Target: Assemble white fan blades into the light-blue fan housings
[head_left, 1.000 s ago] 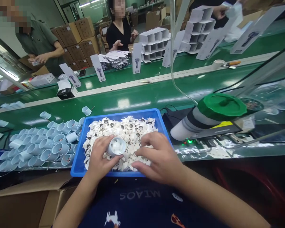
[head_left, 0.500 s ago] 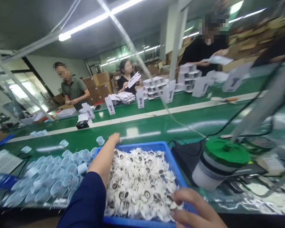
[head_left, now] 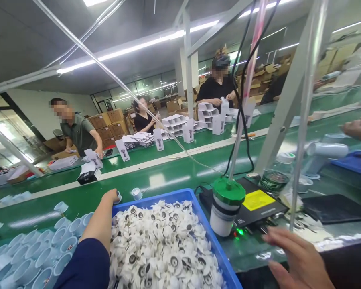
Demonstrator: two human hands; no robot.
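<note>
My left hand (head_left: 109, 197) reaches forward past the far left corner of a blue tray (head_left: 198, 206) heaped with small white fan-shaped parts (head_left: 162, 245). Its fingers curl down around a small pale cup (head_left: 119, 197) that shows just beyond them on the green belt. My right hand (head_left: 297, 261) hovers low at the right of the tray, fingers spread, nothing in it, and it is slightly blurred.
A pile of pale blue cups (head_left: 33, 253) lies left of the tray, and one loose cup (head_left: 136, 193) stands on the belt. A green-lidded white container (head_left: 226, 208) and a black device (head_left: 255, 204) sit right of the tray. Poles and cables rise there. Another person's hand (head_left: 359, 128) is at far right.
My left hand carried the cup from over the tray out to the belt beyond its far corner. My right hand left the parts and moved right. My view tilted upward.
</note>
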